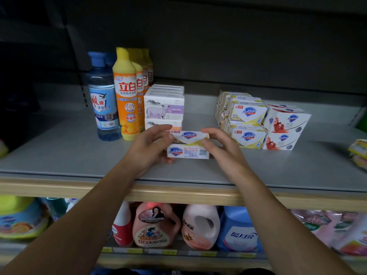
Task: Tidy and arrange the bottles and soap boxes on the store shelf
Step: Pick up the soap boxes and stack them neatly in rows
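A white and yellow Safeguard soap box (188,144) sits low over the grey shelf (79,155), held at both ends. My left hand (151,145) grips its left end and my right hand (220,146) grips its right end. Behind it stands a stack of white goat-milk soap boxes (164,108). To the right are stacked yellow Safeguard boxes (246,124) and red-patterned Safeguard boxes (284,130). At the left stand a blue bottle (103,100) and a row of orange and yellow dish-soap bottles (128,96).
Yellow packs (359,153) lie at the shelf's right edge. The shelf's tan front lip (178,193) runs below my forearms. On the lower shelf stand pink and blue detergent jugs (200,225) and a yellow tub (21,217).
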Tool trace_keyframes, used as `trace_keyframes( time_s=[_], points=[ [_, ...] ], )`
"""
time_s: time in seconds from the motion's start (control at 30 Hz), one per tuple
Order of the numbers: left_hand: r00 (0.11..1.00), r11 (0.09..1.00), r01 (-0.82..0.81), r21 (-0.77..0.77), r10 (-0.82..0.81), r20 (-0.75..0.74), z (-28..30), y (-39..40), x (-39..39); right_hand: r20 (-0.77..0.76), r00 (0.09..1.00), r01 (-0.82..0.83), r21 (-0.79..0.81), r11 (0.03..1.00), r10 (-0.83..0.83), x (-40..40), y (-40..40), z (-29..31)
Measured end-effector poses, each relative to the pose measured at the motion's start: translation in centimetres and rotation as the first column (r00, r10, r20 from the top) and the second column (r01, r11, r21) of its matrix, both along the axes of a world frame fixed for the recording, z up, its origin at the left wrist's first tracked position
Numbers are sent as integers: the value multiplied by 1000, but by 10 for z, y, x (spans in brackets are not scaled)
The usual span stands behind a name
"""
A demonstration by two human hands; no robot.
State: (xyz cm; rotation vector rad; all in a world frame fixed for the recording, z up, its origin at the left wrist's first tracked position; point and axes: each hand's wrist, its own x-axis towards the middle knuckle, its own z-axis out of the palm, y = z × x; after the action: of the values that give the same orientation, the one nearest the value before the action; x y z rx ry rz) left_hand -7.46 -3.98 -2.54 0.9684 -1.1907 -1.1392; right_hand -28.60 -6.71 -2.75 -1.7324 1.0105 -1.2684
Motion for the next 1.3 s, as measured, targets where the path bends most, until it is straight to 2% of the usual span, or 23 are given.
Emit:
trace_keyframes(
  time_s=[0.2, 0.3, 0.37, 0.5, 0.6, 0.73, 0.9, 0.97, 1.03, 1.1, 1.2, 1.3],
  points=[
    [983, 996, -64, -60, 73, 168, 0, 0, 0, -74, 997, 4, -54, 999, -8, 0, -4, -5],
    [981, 994, -30, -107, 50, 188, 2, 3, 0, -249, 962, 79, -133, 988, -111, 4, -6, -7],
    [980, 989, -29, -143, 56, 189, 4, 5, 0, -304, 938, 108, -207, 972, -169, 6, -5, -7],
    [978, 981, -15, -194, 54, 201, 6, 9, -1, -316, 927, 117, -267, 957, -202, 5, -3, -6],
    [972, 977, -23, -210, 71, 223, 6, 11, -1, -292, 939, 110, -252, 961, -184, 6, -2, -5],
    [960, 981, -97, -171, 137, 243, 6, 10, -5, -257, 947, 116, -282, 952, -192, 4, 1, -5],
    [898, 964, -181, -197, 243, 367, 7, 8, -4, -351, 852, 253, -372, 893, -388, 0, -2, -5],
    [891, 957, -203, -206, 268, 368, 7, 8, -4, -383, 773, 309, -469, 827, -506, 2, 1, -4],
    [874, 942, -241, -233, 316, 370, 8, 9, -5, -389, 703, 290, -608, 739, -596, 4, 5, -1],
    [839, 917, -291, -272, 381, 389, 10, 6, -4, -415, 682, 195, -690, 697, -602, 4, 5, 2],
    [747, 867, -335, -370, 483, 457, 16, 1, 1, -596, 621, 31, -630, 776, -509, 3, -7, 8],
    [577, 770, -325, -550, 622, 530, 30, -10, 6, -659, 568, 9, -594, 805, -493, 3, -32, 11]
  ],
)
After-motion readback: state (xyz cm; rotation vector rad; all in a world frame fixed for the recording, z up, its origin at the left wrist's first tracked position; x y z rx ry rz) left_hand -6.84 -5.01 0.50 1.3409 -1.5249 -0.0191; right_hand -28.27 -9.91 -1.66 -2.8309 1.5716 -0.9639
